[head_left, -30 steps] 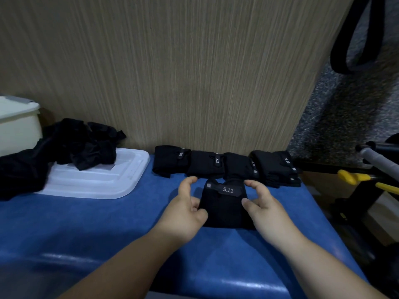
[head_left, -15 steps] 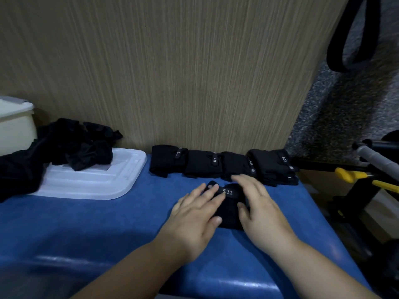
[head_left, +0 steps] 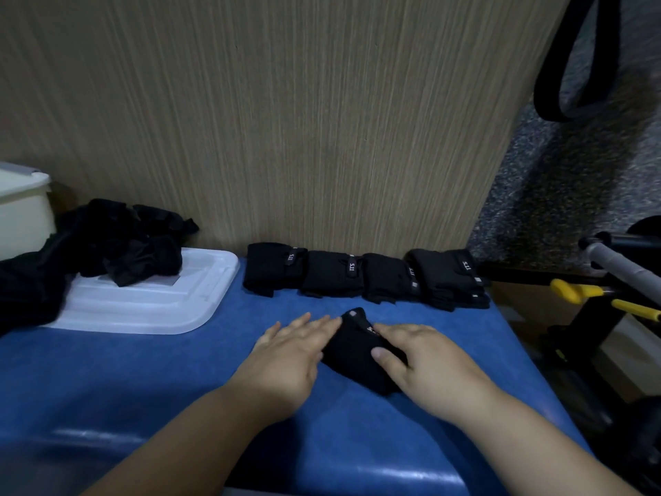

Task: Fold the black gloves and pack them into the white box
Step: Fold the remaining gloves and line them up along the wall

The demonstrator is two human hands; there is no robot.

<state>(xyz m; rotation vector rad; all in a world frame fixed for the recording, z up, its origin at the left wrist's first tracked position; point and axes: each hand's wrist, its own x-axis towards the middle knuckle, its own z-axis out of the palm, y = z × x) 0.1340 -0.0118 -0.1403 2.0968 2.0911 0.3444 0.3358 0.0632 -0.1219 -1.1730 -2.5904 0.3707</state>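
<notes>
A folded black glove [head_left: 354,352] lies on the blue padded table [head_left: 143,374], turned at an angle. My left hand [head_left: 289,356] lies flat beside it, straight fingertips touching its left edge. My right hand [head_left: 418,363] rests on its right side, thumb pressed on the fabric. Several folded black gloves [head_left: 361,277] sit in a row against the wooden wall. A heap of unfolded black gloves [head_left: 118,248] lies on the white lid [head_left: 171,306] at the left. The white box [head_left: 21,209] stands at the far left edge.
The wooden wall panel [head_left: 286,119] rises right behind the table. Past the table's right edge stands black metal equipment with yellow handles [head_left: 576,291] and a grey grip [head_left: 618,263]. A black strap [head_left: 572,66] hangs at the upper right.
The glove has been turned so that it lies diagonally. My left hand slid off its top to its left edge; my right hand moved down onto its right side.
</notes>
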